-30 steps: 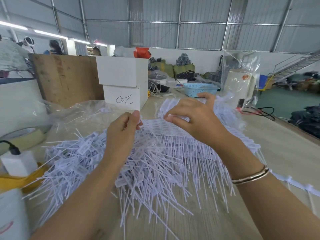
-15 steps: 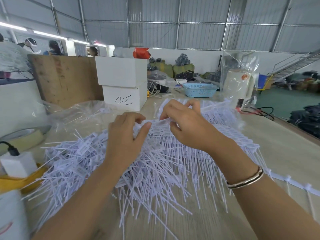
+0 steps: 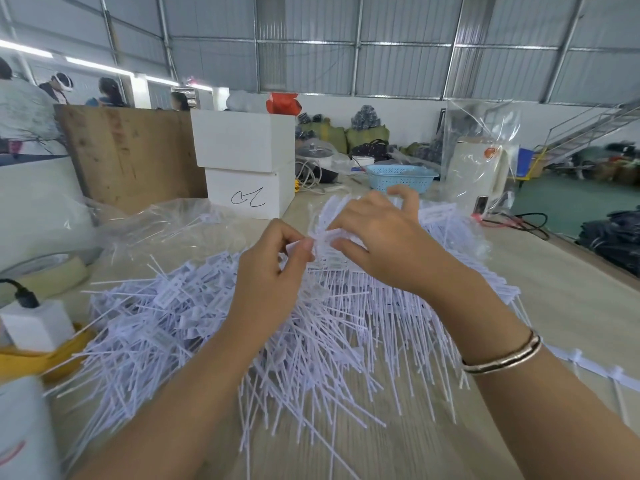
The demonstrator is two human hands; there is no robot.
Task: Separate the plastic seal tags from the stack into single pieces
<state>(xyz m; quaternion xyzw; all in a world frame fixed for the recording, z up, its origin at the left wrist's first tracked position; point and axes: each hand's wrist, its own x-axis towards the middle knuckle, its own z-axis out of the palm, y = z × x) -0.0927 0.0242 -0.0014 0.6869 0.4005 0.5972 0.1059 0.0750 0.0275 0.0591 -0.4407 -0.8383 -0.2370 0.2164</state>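
Observation:
A big heap of loose white plastic seal tags (image 3: 166, 317) with long thin tails covers the wooden table in front of me. A joined stack of tags (image 3: 446, 216) lies at the heap's far right. My left hand (image 3: 273, 278) pinches the head of one tag between thumb and forefinger. My right hand (image 3: 384, 244) grips the edge of the joined stack right beside it, fingers curled, little finger raised. The two hands nearly touch above the middle of the heap. A bracelet sits on my right wrist.
Two stacked white boxes (image 3: 246, 164) stand behind the heap, with a clear plastic bag (image 3: 156, 230) to their left. A blue basket (image 3: 398, 176) and a bagged white appliance (image 3: 478, 171) are at the back right. A tape roll (image 3: 48, 275) and plugged white adapter (image 3: 34, 323) sit left.
My right hand shifted right and back along the stack, its fingers spreading. My left hand closed into a pinch on a tag head and rose slightly.

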